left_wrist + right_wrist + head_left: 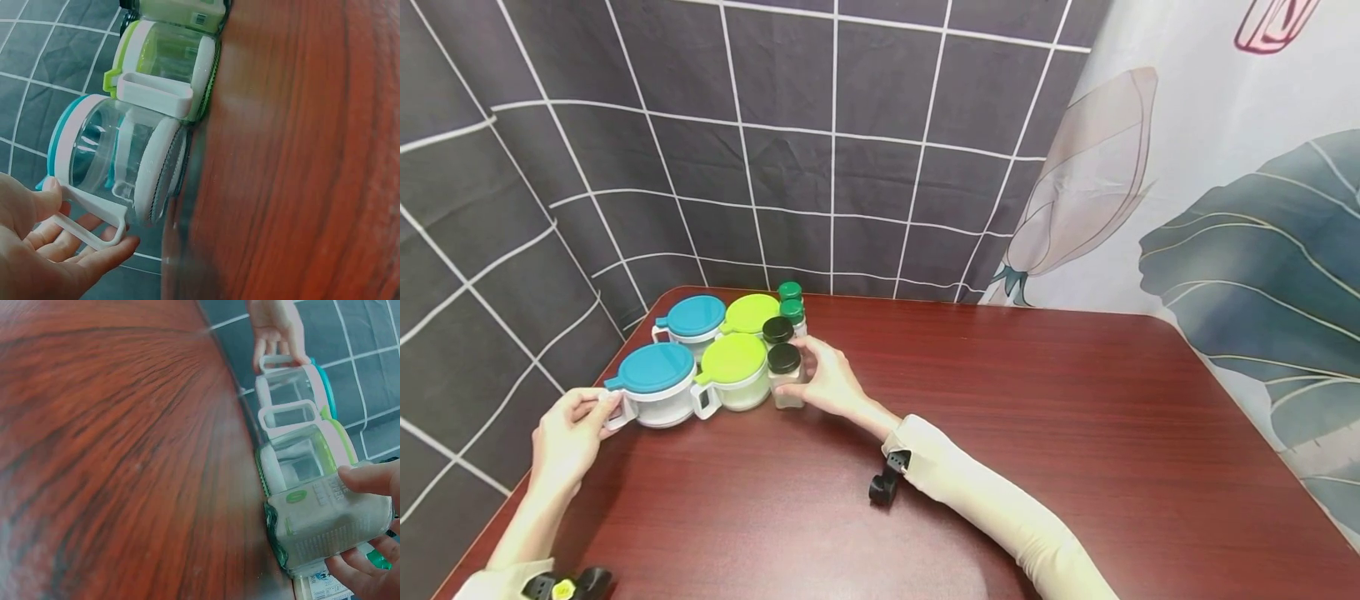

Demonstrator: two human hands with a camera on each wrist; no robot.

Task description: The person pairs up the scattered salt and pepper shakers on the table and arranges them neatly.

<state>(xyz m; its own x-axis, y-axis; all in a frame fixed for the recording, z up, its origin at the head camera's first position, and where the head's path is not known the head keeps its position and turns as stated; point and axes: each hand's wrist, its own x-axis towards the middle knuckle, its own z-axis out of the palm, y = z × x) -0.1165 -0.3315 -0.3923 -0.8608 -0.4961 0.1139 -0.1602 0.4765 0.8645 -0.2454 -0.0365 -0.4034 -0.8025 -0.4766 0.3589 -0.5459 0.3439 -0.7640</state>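
My left hand [567,435] holds the white handle [97,205] of a clear jar with a blue lid [657,367], thumb near the lid and fingers passing under the handle. On the right, my other hand [833,385] grips a square glass seasoning jar with a black lid [785,358], thumb on one side and fingers on the other. Its label and pale contents show in the right wrist view, where the jar [331,519] stands beside a green-lidded handled jar [300,456]. A second black-lidded jar [778,328] is just behind the gripped one.
Behind stand another blue-lidded jar [696,317], another green-lidded jar [752,313] and two small bottles with dark green caps [792,310]. All cluster at the back left of the reddish wooden table [1000,400]. A dark gridded curtain [790,167] hangs behind them.
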